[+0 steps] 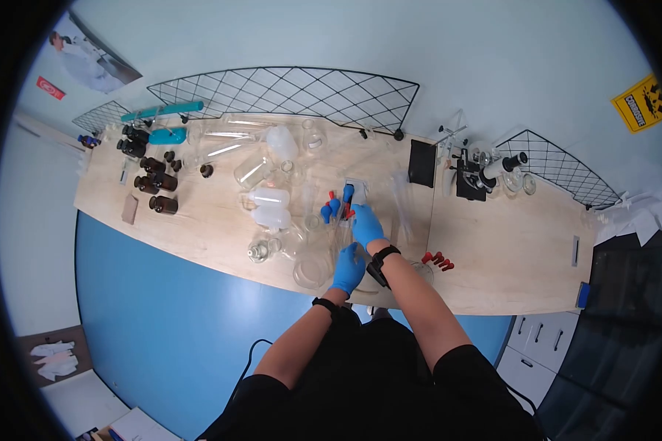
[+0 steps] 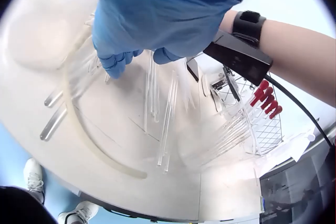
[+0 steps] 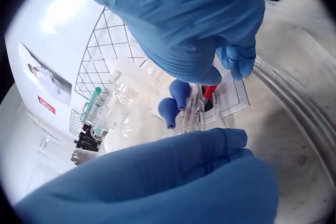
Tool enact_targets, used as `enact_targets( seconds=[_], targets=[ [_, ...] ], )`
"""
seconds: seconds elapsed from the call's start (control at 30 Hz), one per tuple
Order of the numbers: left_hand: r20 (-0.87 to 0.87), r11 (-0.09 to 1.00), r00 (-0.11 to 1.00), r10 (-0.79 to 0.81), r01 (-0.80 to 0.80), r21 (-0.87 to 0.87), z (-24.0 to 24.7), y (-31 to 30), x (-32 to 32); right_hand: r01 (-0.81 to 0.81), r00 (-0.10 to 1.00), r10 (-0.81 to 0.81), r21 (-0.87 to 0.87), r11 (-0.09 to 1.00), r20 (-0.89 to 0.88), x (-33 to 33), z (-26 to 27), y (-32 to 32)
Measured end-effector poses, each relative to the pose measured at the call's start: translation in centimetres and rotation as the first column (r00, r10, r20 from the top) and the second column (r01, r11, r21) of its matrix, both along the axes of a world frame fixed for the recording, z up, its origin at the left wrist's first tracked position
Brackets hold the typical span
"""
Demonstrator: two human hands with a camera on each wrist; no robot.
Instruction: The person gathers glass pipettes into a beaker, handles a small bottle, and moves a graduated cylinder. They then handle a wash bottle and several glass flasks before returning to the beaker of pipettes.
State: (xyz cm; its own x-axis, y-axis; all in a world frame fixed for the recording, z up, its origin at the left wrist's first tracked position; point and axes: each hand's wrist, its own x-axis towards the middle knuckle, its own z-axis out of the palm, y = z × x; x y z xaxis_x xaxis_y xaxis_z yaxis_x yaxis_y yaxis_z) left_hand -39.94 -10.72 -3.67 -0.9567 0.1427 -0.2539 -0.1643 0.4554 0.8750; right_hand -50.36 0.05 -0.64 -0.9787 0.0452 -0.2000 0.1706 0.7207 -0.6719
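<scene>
My right hand, in a blue glove, reaches over a cluster of glass droppers on the table. In the right wrist view its thumb tip lies right at a red rubber bulb; I cannot tell if it pinches the bulb. Blue rubber bulbs lie just left of it. My gloved left hand is nearer the table's front edge, fingers loosely bent. Below it in the left wrist view are clear glass tubes and a curved pale hose.
Red-bulbed droppers lie to the right, beyond my right forearm. White plastic bottles, glassware and brown bottles spread leftward. A microscope stands at back right. A black wire grid runs along the wall.
</scene>
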Motion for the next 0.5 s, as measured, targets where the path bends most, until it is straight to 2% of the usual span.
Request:
enact_targets(
  seconds=[0.13, 0.2, 0.33, 0.43, 0.5],
  targets=[
    [-0.022, 0.999, 0.999, -0.038, 0.039, 0.033, 0.1, -0.2, 0.2, -0.082, 0.993, 0.092, 0.131, 0.988, -0.069, -1.2, -1.2, 0.6],
    [0.017, 0.998, 1.000, 0.006, -0.007, 0.070, 0.1, -0.1, 0.3, -0.227, 0.970, 0.243, 0.283, 0.932, -0.023, -1.8, -0.8, 1.3],
    [-0.029, 0.999, 0.999, 0.013, -0.012, 0.046, -0.2, 0.2, -0.3, -0.193, 0.977, 0.210, 0.281, 0.940, -0.031, -1.8, 1.6, 3.2],
    [0.046, 0.998, 0.999, 0.003, -0.005, 0.055, -0.2, 0.1, -0.9, -0.225, 0.971, 0.238, 0.379, 0.898, 0.015, -1.0, 4.4, 5.0],
    [0.010, 0.999, 1.000, -0.005, 0.005, -0.036, -1.3, 0.1, -1.2, -0.176, 0.973, 0.216, 0.342, 0.923, -0.083, 0.1, 6.5, 6.0]
  ],
)
